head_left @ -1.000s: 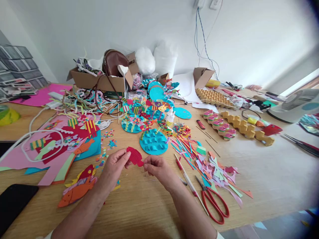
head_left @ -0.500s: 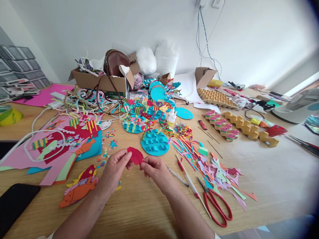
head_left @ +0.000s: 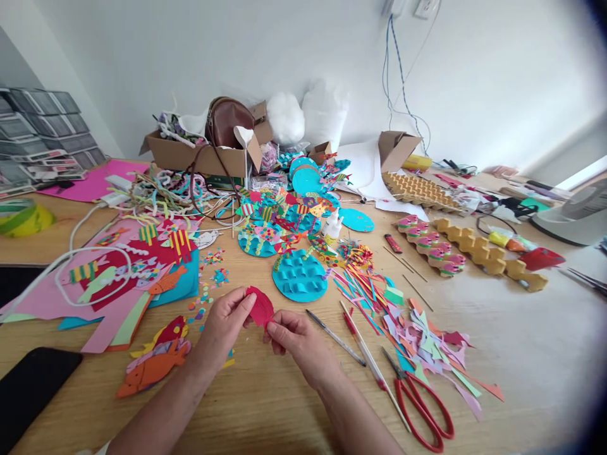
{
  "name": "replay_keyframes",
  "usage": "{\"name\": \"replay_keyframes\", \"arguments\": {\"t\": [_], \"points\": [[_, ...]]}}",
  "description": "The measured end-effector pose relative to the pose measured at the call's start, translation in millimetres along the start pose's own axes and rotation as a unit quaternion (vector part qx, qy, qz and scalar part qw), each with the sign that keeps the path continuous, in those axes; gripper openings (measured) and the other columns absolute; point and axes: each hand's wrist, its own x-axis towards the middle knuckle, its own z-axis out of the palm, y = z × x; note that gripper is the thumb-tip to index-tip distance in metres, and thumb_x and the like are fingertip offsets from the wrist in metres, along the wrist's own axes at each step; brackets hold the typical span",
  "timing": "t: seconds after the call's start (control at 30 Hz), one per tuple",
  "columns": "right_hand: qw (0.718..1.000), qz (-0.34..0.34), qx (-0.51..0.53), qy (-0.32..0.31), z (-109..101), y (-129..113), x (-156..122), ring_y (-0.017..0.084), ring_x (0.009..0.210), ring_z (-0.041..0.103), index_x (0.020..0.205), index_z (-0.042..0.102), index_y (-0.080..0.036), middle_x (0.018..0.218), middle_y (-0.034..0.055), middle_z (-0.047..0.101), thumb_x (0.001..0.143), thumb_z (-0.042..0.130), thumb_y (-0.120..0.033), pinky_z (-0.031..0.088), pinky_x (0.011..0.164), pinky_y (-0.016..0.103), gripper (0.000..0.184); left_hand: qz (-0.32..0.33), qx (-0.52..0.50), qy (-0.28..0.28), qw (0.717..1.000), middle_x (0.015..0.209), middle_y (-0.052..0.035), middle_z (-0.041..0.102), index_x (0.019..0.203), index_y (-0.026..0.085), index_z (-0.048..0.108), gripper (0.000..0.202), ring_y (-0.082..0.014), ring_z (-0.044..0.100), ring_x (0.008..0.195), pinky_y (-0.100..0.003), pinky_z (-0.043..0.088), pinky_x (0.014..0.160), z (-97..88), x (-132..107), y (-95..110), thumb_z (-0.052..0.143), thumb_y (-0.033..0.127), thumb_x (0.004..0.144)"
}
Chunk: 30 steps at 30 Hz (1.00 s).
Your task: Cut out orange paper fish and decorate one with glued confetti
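A small red paper cutout (head_left: 262, 307) is held up between my two hands over the table. My left hand (head_left: 231, 314) pinches its upper left edge between thumb and fingers. At its lower right end, the thumb and fingers of my right hand (head_left: 289, 332) are closed on it too. Just beyond the hands lies a blue disc (head_left: 300, 276) covered in raised paper loops. To the right are a pen (head_left: 336, 337), a thin stick (head_left: 374, 366) with a red item along it, and red-handled scissors (head_left: 422, 404) lying with their blades nearly together.
Orange, yellow and red fish cutouts (head_left: 154, 366) lie to the left, near a black phone (head_left: 38, 392). Paper scraps (head_left: 436, 341) spread at right. Farther back stand a glue bottle (head_left: 332, 224), decorated fish, egg-carton strips (head_left: 488, 253) and a cardboard box (head_left: 194, 157).
The red cutout has turned, its right end now pointing lower. My right hand has come slightly down with it. The whole view has shifted a little.
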Motion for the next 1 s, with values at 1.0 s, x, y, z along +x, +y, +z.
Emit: {"name": "replay_keyframes", "arguments": {"t": [1.0], "points": [[0.998, -0.028, 0.035, 0.036, 5, -17, 1, 0.007, 0.046, 0.04, 0.062, 0.051, -0.017, 0.05, -0.0052, 0.048, 0.069, 0.064, -0.047, 0.031, 0.048, 0.021, 0.033, 0.01, 0.067, -0.062, 0.996, 0.055, 0.0047, 0.043, 0.059, 0.019, 0.047, 0.026, -0.0118, 0.04, 0.053, -0.022, 0.034, 0.05, 2.0, -10, 14, 0.046, 0.039, 0.077]]}}
